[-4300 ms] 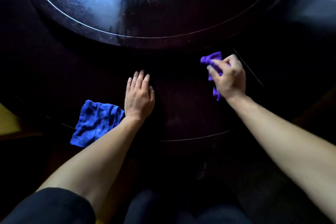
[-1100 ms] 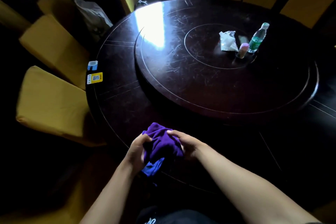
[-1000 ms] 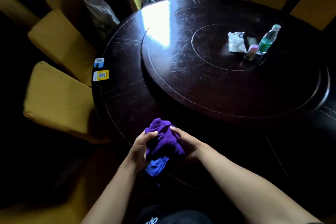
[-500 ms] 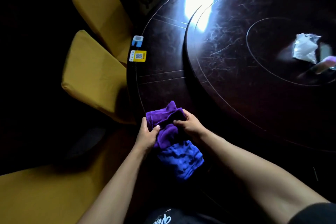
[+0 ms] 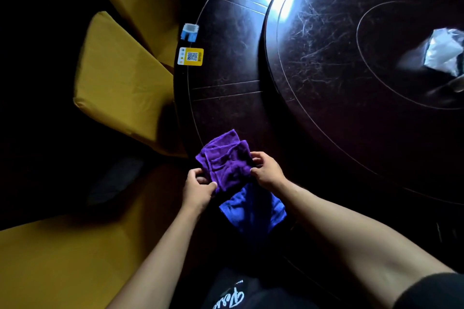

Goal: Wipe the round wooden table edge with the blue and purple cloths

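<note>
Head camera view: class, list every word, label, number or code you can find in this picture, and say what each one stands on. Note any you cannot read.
Yellow sticker on the round wooden table: a QR code with small icons beside it; any wording is too small to read.
Blue-and-white tag just beyond the sticker: no legible text.
Dark garment at the bottom edge: white cursive lettering, cut off and unreadable.
Purple cloth, blue cloth: no text.

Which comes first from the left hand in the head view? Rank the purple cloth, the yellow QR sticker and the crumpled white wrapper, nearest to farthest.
From the left hand:
1. Purple cloth: pinched in that hand, at the table's near edge.
2. Yellow QR sticker: farther up the table's left rim.
3. Crumpled white wrapper: far right, on the raised inner disc.
</note>
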A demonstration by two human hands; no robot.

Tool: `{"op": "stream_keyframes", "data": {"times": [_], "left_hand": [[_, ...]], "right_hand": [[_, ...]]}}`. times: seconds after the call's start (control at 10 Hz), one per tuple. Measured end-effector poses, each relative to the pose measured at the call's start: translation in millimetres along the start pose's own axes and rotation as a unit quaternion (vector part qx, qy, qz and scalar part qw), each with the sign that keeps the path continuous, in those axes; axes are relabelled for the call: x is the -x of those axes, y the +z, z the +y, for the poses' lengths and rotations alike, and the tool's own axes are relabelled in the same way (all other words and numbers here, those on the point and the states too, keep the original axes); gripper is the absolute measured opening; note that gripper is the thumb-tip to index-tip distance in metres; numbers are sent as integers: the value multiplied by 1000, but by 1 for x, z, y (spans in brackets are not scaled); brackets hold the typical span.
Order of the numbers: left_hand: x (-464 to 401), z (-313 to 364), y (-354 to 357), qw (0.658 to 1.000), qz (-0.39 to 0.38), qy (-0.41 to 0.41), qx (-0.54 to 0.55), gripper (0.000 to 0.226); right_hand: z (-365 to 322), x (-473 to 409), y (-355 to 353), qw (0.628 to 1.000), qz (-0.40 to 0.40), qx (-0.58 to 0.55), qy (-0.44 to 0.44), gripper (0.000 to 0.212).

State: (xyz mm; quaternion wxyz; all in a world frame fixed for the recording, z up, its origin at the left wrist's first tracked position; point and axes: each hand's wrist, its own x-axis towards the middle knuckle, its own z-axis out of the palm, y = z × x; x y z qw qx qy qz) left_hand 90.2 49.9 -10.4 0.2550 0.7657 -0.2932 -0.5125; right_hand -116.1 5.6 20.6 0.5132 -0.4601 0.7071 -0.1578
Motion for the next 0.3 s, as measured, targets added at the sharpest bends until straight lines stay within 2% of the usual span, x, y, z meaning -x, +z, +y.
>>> {"op": "stream_keyframes", "data": {"times": [0.2,0.3], "left_hand": [[20,-2,3,999,23,1,-47,40],[41,-5,1,994,58,30,-92,23]], "right_hand": [[10,22,-7,992,10,108,-61,58],[36,36,-12,986,52,145,-63,50]]}}
